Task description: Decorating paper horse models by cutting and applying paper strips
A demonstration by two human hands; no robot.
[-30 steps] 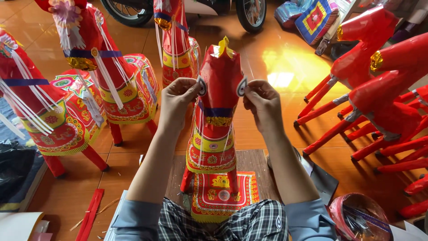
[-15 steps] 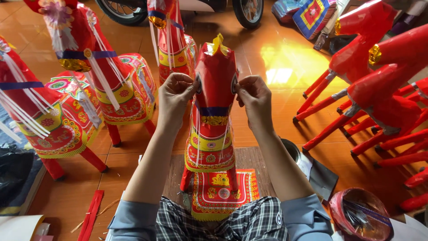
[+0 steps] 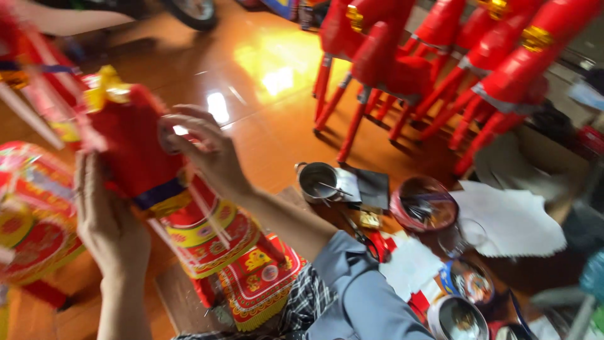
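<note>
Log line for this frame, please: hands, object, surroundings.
left hand: on side of red paper horse | right hand: fingers at its head | nearby: metal cup, red horse frames | image: blurred

Red paper horse (image 3: 170,208) with yellow crest, blue collar, patterned trim

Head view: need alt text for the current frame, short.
Two bare hands hold a red paper horse figure with gold trim: left hand behind its neck, right hand at its head. To the right, a small metal pot and plain red horses stand on the orange floor.
</note>
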